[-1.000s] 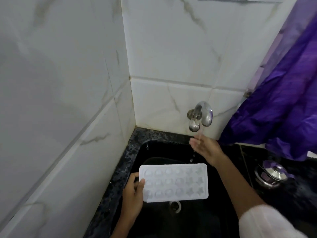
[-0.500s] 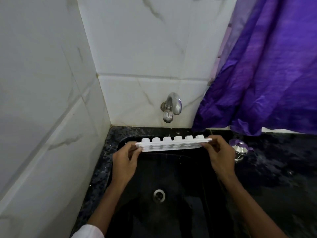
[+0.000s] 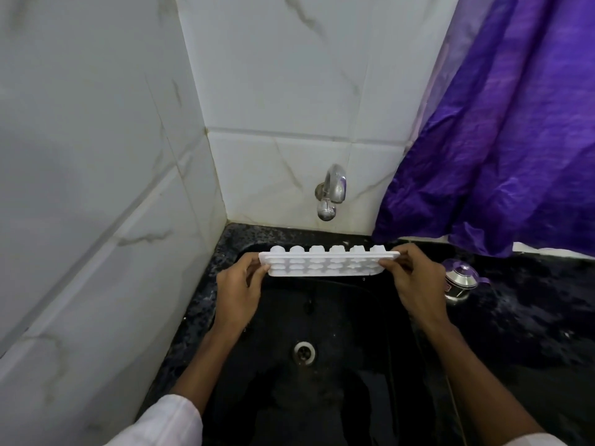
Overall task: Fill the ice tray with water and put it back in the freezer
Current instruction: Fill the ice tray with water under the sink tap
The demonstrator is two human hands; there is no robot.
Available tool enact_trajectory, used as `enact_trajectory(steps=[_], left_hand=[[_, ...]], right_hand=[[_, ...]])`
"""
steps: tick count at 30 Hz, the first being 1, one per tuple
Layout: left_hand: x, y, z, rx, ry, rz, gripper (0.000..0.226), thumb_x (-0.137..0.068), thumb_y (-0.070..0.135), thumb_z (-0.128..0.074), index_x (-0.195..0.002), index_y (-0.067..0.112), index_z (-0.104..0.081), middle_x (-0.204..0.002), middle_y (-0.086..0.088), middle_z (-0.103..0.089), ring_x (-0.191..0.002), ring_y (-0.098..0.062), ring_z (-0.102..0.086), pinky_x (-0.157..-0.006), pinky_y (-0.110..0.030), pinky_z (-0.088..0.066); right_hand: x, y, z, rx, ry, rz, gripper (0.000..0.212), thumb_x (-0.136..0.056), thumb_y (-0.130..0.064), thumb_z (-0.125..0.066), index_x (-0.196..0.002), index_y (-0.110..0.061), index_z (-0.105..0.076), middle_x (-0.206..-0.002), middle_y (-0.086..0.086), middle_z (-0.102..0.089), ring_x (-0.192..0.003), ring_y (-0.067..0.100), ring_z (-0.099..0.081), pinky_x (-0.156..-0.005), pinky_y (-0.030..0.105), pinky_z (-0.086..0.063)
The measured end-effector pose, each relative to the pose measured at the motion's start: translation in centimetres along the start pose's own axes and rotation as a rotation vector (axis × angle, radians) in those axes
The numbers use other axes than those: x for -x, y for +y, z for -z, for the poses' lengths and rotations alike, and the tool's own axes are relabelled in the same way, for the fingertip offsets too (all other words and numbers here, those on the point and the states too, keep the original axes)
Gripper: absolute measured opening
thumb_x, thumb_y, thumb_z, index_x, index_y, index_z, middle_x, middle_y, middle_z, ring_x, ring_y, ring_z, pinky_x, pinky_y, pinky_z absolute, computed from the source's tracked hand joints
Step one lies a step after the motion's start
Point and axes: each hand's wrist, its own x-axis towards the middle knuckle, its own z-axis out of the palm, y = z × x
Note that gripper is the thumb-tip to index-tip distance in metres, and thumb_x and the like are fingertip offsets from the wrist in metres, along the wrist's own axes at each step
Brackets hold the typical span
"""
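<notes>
— What has changed for us in the last second?

— A second ago the left hand (image 3: pixel 240 291) alone carried the ice tray (image 3: pixel 328 264), flat and cups up, while the right hand (image 3: pixel 415 284) was under a running stream at the tap (image 3: pixel 333 191). Now both hands are on the tray. Each pinches one short end, fingers curled round the rim. We see no stream from the tap any more.

— And where is the tray?

— In the air over the back edge of the sink (image 3: pixel 338 317), below the tap and touching neither. It is tipped up on a long edge, with the open face turned toward us and the cup bottoms toward the back wall. A drop seems to hang under its right end.

— So is it filled?

— We judge not. Tipped like that it cannot keep water, so this looks to us like a rinse being drained. The filling is not yet done, and no freezer is in view. We would need the tray level and the water running again.

— Anything we can read?

— Nothing. The tray is plain white. A small steel pot (image 3: pixel 460 281) on the counter, near the sink's right edge, has a purple patch too small for us to read. The purple cloth (image 3: pixel 515 156) hanging at the right shows no writing.
</notes>
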Motion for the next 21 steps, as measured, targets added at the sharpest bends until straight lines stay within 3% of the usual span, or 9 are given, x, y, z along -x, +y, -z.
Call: enact_trajectory(steps=[3, 6, 10, 15, 19, 21], left_hand=[[0.1, 0.6, 0.1, 0.005, 0.036, -0.008, 0.012, -0.090, 0.005, -0.069, -0.101, 0.008, -0.070, -0.086, 0.006, -0.073, -0.085, 0.000, -0.066, -0.072, -0.001, -0.045], [0.6, 0.7, 0.1, -0.007, 0.024, -0.009, 0.014, -0.090, 0.004, -0.069, -0.103, 0.008, -0.070, -0.088, 0.008, -0.072, -0.085, -0.001, -0.068, -0.074, -0.013, -0.053], [1.3, 1.6, 0.2, -0.023, 0.112, -0.034, 0.015, -0.089, 0.004, -0.069, -0.104, 0.007, -0.070, -0.087, 0.005, -0.074, -0.081, -0.003, -0.067, -0.072, -0.002, -0.046], [2.6, 1.4, -0.3, -0.021, 0.064, 0.003, 0.012, -0.090, 0.006, -0.069, -0.101, 0.011, -0.068, -0.086, 0.002, -0.075, -0.079, -0.009, -0.071, -0.072, -0.024, -0.055], [3.5, 2.2, -0.2, -0.050, 0.095, -0.021, 0.016, -0.090, 0.005, -0.069, -0.105, 0.011, -0.070, -0.087, 0.006, -0.074, -0.079, -0.003, -0.067, -0.070, -0.005, -0.046], [3.8, 2.4, -0.2, -0.059, 0.082, -0.011, 0.015, -0.090, 0.004, -0.068, -0.104, 0.010, -0.070, -0.085, 0.004, -0.074, -0.079, -0.004, -0.066, -0.068, -0.003, -0.044]], right_hand=[[-0.1, -0.3, 0.4, 0.000, 0.040, 0.051, 0.010, -0.083, -0.011, -0.075, -0.087, -0.013, -0.066, -0.082, -0.006, -0.071, -0.078, 0.003, -0.068, -0.073, 0.017, -0.052], [0.5, 0.0, 0.4, 0.031, -0.009, 0.017, 0.011, -0.082, -0.012, -0.075, -0.084, -0.013, -0.064, -0.078, -0.007, -0.071, -0.077, 0.003, -0.068, -0.071, 0.017, -0.052], [0.8, -0.5, 1.2, -0.019, 0.054, 0.098, 0.008, -0.084, -0.012, -0.073, -0.088, -0.014, -0.066, -0.082, -0.008, -0.070, -0.076, 0.005, -0.067, -0.070, 0.016, -0.052], [1.6, 0.3, 1.6, 0.056, -0.055, 0.071, 0.014, -0.083, -0.009, -0.073, -0.080, -0.013, -0.060, -0.072, -0.004, -0.067, -0.068, 0.009, -0.065, -0.061, 0.020, -0.050], [1.7, 0.1, 2.3, 0.040, -0.025, 0.162, 0.010, -0.086, -0.003, -0.069, -0.086, -0.011, -0.063, -0.070, -0.006, -0.064, -0.063, 0.009, -0.060, -0.056, 0.011, -0.043], [2.0, 0.4, 2.3, 0.054, -0.056, 0.147, 0.011, -0.086, -0.004, -0.070, -0.084, -0.011, -0.061, -0.068, -0.004, -0.063, -0.063, 0.011, -0.059, -0.054, 0.013, -0.042]])
